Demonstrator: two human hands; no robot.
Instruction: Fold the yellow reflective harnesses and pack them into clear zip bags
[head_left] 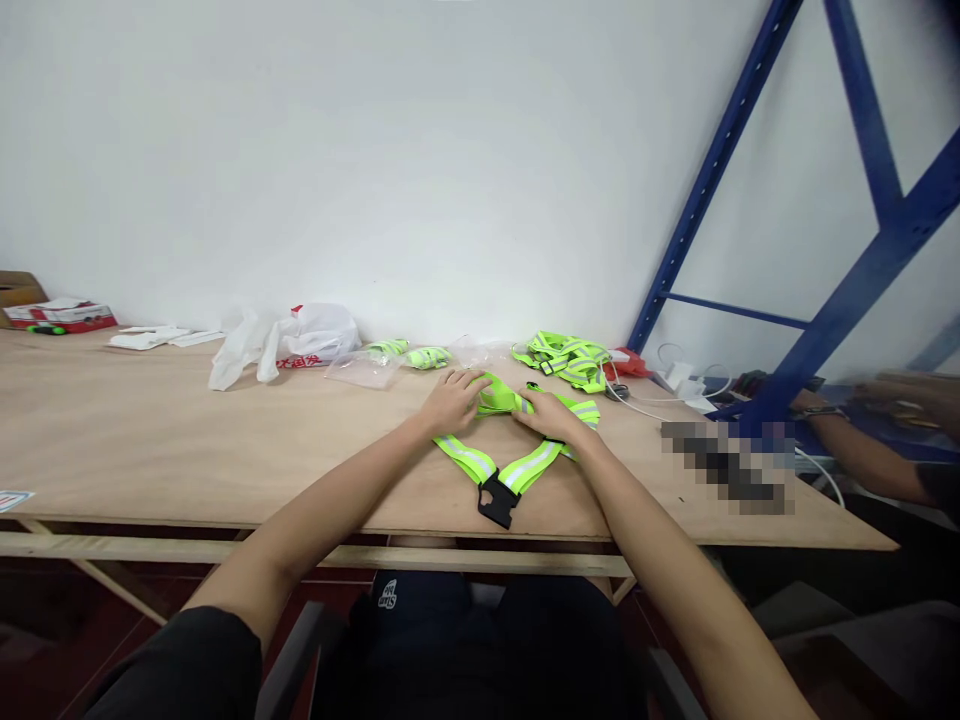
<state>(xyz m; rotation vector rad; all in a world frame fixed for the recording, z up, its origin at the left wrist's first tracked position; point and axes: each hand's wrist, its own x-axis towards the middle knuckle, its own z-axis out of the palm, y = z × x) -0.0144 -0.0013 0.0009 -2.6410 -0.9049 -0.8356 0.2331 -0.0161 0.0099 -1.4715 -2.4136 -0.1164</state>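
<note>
Two hands, your left hand (450, 398) and right hand (551, 413), press open-palmed on the reflective strap (517, 435) (flattening it) near the table (150, 440) edge, buckle (498, 497) toward you.

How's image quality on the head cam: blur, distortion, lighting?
Head view: even, soft light, no glare on the wooden table; both hands, left hand and right hand, and the neon reflective strap are sharp; wide-angle warp bends the blue rack; a co-worker's arm at right is motion-blurred; a pixelated patch masks part of the table.
</note>
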